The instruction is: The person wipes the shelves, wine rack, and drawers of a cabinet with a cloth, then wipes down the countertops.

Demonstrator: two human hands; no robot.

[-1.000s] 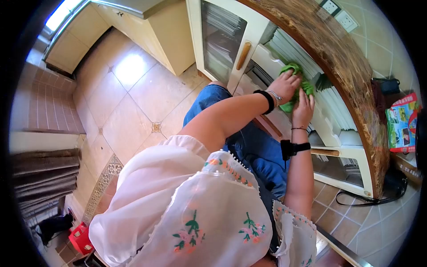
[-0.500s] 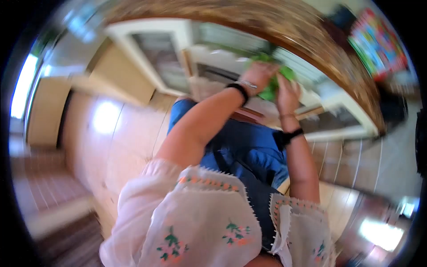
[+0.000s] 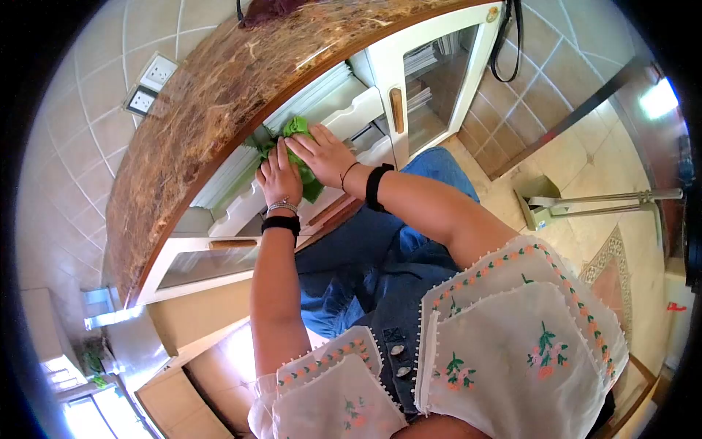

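Currently both hands on one cloth: left hand (image 3: 279, 175) and right hand (image 3: 324, 155) side by side, fingertips close together.
Fingers mostly straight, laid over the bunched green cloth (image 3: 313, 190); can't tell if either hand grips it. Cloth sits against the wavy board (image 3: 356, 112) of the white cabinet (image 3: 373, 67), under the brown countertop (image 3: 190, 139). Glass door (image 3: 441, 80) to the right. Black bands (image 3: 375, 187) on both wrists.
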